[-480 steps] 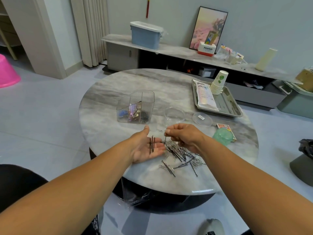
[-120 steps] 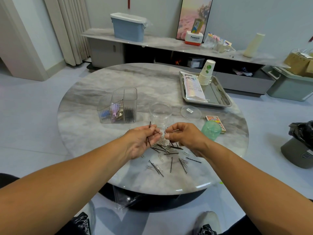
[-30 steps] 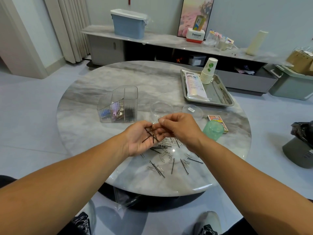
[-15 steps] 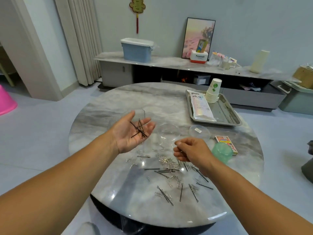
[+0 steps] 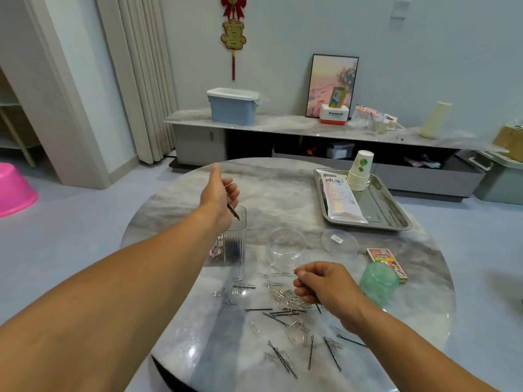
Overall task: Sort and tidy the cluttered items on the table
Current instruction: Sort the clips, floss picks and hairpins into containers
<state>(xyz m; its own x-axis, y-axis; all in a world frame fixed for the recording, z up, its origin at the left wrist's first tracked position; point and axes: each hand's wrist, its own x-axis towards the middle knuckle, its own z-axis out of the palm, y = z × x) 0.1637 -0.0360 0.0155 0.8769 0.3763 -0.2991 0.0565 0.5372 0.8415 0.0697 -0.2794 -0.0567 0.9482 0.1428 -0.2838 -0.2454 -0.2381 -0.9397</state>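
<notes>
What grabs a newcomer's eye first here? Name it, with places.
The left hand tips black bobby pins into the clear ribbed plastic organiser at the round marble table's left. Near the front edge, loose black hairpins and silver paper clips sprawl beneath the right hand.

walls: pale grey (image 5: 283, 29) | floor: grey-blue (image 5: 70, 236) | low sideboard (image 5: 283, 128) | cream curtain (image 5: 138, 75)

Left hand (image 5: 219, 193) tips hairpins (image 5: 233, 213) over the clear organizer (image 5: 232, 244) (right hand (image 5: 322, 284) curled nearby).
</notes>
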